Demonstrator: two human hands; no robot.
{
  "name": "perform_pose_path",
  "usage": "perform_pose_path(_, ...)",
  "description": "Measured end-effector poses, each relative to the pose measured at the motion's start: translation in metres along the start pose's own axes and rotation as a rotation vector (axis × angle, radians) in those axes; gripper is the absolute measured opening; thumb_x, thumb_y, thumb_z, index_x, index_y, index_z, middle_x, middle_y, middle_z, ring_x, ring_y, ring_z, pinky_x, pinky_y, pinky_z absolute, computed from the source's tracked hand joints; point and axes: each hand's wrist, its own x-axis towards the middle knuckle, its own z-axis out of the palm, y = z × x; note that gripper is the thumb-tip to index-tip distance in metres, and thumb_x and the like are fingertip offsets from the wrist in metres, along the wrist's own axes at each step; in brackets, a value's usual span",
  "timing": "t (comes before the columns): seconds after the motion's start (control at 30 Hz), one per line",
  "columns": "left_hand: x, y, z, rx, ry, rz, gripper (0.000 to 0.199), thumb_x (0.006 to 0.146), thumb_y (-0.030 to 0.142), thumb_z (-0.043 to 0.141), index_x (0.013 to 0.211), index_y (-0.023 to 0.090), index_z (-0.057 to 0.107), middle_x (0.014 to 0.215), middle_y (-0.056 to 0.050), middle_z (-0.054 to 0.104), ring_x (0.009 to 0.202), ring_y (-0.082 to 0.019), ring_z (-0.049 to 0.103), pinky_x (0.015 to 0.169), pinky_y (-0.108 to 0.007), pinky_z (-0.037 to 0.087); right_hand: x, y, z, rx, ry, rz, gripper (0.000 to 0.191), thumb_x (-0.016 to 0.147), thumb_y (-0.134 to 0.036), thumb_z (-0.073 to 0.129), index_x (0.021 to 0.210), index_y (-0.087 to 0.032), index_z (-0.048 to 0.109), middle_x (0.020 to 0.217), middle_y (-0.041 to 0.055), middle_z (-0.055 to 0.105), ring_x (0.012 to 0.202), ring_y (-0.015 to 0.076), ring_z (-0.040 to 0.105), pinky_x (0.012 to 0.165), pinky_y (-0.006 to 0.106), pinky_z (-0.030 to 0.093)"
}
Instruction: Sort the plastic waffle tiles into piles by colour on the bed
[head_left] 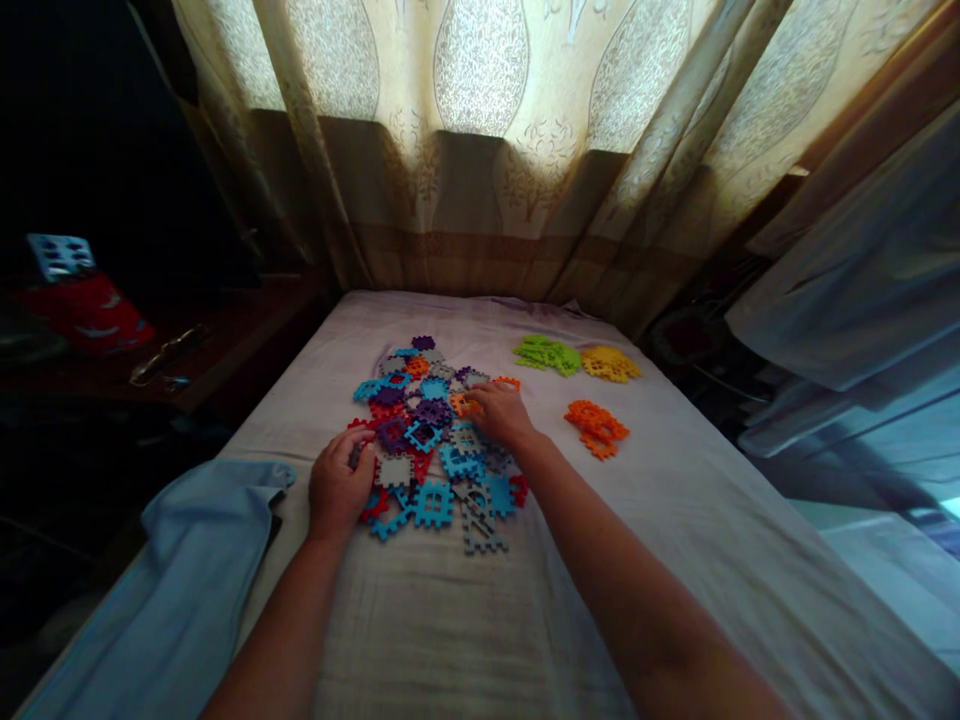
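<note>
- Tiles (433, 503) with notched edges lie in a loose, overlapping heap on the pale sheet (420, 620), between my two hands.
- My right hand (499, 410) is at the heap's two-to-three o'clock side, fingers bent down at an orange tile (459, 405); I cannot tell whether they have closed on it.
- My left hand (341, 480) is at eight o'clock, half curled beside the heap. Something dark shows between thumb and fingers, but I cannot tell whether I hold it.
- From the heap, a green pile (547, 355) sits at two o'clock, a yellow pile (610, 364) slightly past two, and an orange pile (596, 428) at three.
- These look like thin plastic to me: very light, fairly stiff, hardly fragile. Smooth faces might slip a little.
- I judge the notched edges best for a thumb-and-finger pinch; on windowed tiles, a fingertip could hook the inner frame.
- Teeth may snag on neighbours, so lifting one straight up, gently, seems wiser than dragging it.
</note>
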Motion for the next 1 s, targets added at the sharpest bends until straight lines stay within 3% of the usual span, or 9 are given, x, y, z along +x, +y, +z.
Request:
perform_pose_path(0.17,0.000,0.000,0.000,0.000,-0.001,-0.004,0.029,0.084,0.037,0.046,0.094,0.021,0.069,0.107,-0.007,0.073,0.106,-0.024,0.066,0.099,-0.040,0.049,0.023,0.004,0.001,-0.067,-0.133,-0.092,0.048,0.086,-0.036,0.063,0.132,-0.024,0.061,0.136,0.0085,0.061,0.126,0.0273,0.051,0.103,0.040,0.041)
perform_pose_path(0.33,0.000,0.000,0.000,-0.002,-0.003,-0.005,0.028,0.083,0.036,0.047,0.093,0.021,0.069,0.107,-0.007,0.073,0.105,-0.024,0.066,0.098,-0.040,0.050,0.021,0.009,0.007,-0.047,-0.056,-0.066,0.045,0.085,-0.036,0.064,0.128,-0.022,0.063,0.128,0.0109,0.064,0.119,0.0265,0.056,0.100,0.038,0.042)
perform_pose_path(0.47,0.000,-0.001,0.000,0.000,-0.008,-0.002,0.028,0.083,0.037,0.048,0.092,0.021,0.068,0.106,-0.007,0.073,0.106,-0.025,0.066,0.099,-0.040,0.050,0.012,0.018,0.010,-0.035,0.005,-0.047,0.032,0.089,-0.029,0.057,0.118,-0.020,0.067,0.115,0.0103,0.070,0.109,0.0239,0.060,0.097,0.035,0.042)
perform_pose_path(0.63,0.001,0.000,0.000,0.011,-0.007,0.005,0.027,0.082,0.038,0.048,0.092,0.022,0.068,0.105,-0.007,0.073,0.104,-0.024,0.066,0.098,-0.039,0.050,0.004,0.026,0.012,-0.023,0.015,-0.066,0.032,0.089,-0.036,0.058,0.114,-0.018,0.068,0.114,0.0124,0.068,0.109,0.0239,0.059,0.095,0.034,0.043)
perform_pose_path(1.0,0.001,0.003,-0.004,0.030,-0.038,-0.008,0.027,0.083,0.038,0.047,0.093,0.023,0.068,0.109,-0.006,0.073,0.108,-0.023,0.065,0.100,-0.038,0.049,0.010,0.008,0.003,-0.118,-0.044,-0.048,0.031,0.090,-0.038,0.055,0.108,-0.018,0.069,0.114,0.0126,0.066,0.109,0.0262,0.059,0.093,0.036,0.043)
